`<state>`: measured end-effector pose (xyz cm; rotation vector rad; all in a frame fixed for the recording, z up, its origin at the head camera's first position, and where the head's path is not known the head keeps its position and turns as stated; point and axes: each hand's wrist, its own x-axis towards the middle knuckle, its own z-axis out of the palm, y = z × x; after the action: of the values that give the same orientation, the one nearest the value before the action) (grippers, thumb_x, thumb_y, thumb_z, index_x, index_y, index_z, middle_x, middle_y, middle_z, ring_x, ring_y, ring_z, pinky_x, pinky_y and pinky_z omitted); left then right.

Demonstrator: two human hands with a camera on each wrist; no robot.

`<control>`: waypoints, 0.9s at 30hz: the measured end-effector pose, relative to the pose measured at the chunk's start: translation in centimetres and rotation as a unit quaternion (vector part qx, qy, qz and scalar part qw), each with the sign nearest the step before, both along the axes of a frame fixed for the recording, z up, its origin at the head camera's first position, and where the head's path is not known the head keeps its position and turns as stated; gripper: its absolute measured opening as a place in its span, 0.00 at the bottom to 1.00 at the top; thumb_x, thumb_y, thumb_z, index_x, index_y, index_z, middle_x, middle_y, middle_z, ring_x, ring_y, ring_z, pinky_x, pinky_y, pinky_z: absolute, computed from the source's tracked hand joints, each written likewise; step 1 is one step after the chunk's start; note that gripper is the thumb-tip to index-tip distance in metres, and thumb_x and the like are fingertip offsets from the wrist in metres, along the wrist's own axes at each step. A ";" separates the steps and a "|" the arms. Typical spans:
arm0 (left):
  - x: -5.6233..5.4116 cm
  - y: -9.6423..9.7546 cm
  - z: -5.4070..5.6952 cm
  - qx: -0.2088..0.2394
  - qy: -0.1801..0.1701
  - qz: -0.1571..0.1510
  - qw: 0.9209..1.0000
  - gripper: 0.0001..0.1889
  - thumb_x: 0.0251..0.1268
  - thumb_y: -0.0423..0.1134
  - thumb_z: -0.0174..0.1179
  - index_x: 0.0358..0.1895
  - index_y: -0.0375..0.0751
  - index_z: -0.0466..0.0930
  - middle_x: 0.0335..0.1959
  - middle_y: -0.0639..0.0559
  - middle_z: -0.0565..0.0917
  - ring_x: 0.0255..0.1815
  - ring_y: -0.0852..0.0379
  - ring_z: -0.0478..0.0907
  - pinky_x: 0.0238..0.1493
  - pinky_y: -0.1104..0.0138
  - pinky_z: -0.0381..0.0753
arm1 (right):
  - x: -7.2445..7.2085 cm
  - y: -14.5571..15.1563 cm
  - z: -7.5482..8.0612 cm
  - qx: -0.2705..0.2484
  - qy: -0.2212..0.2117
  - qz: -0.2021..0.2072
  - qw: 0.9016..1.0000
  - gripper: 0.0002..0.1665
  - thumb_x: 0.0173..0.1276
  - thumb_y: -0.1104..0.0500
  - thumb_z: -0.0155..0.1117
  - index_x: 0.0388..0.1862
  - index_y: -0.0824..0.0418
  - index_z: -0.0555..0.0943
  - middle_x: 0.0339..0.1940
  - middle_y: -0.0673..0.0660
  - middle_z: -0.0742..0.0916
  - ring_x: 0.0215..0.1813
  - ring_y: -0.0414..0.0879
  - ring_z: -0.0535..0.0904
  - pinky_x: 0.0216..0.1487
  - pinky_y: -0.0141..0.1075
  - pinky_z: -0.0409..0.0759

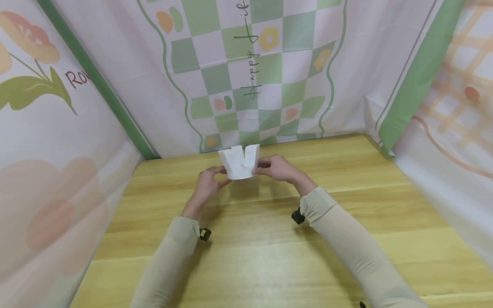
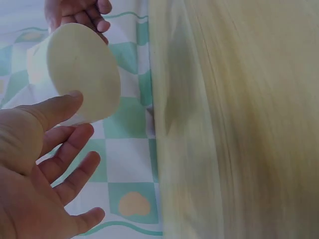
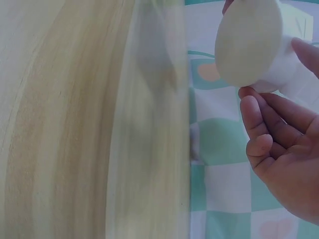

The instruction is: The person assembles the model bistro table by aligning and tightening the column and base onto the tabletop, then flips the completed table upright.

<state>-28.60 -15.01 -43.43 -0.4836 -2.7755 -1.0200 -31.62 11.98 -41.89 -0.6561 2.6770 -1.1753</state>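
Observation:
A white paper cup (image 1: 239, 164) with its rim cut into upright flaps is held in the air over the far part of the wooden table (image 1: 269, 256). My right hand (image 1: 279, 167) grips its right side, thumb on the wall and fingers curled under it (image 3: 284, 149). My left hand (image 1: 208, 186) is at the cup's lower left. In the left wrist view only its thumb touches the edge of the round base (image 2: 82, 69), and the other fingers (image 2: 75, 149) lie relaxed, off the cup. The cup's base (image 3: 249, 42) faces both wrist cameras.
A green-and-white checked cloth (image 1: 250, 72) hangs behind the table, and floral cloths close in the left and right sides. The table's bare light wood (image 2: 239, 124) stretches from the hands to the front edge. Small black cameras sit on both wrists (image 1: 205, 234).

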 end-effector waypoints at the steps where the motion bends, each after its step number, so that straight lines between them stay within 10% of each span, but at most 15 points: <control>1: 0.0 0.0 0.2 0.004 0.000 0.003 1.000 0.21 0.59 0.40 0.72 0.56 0.40 0.83 0.53 0.42 0.87 0.63 0.40 0.79 0.70 0.49 0.73 | 0.0 0.0 0.1 -0.003 -0.002 -0.005 1.000 0.26 0.70 0.40 0.63 0.58 0.55 0.83 0.55 0.56 0.88 0.60 0.52 0.83 0.63 0.48 0.80; 27: 0.0 0.0 1.9 0.053 -0.079 0.026 0.995 0.24 0.65 0.60 0.63 0.53 0.46 0.86 0.55 0.48 0.87 0.64 0.46 0.79 0.67 0.50 0.76 | 0.6 1.1 1.2 -0.054 -0.076 -0.022 0.995 0.23 0.72 0.45 0.62 0.55 0.59 0.84 0.48 0.59 0.90 0.52 0.62 0.85 0.61 0.50 0.80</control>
<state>-28.58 -15.00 -41.51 -0.3281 -2.8327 -1.2379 -31.00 13.04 -40.69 -0.5027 2.5274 -1.3321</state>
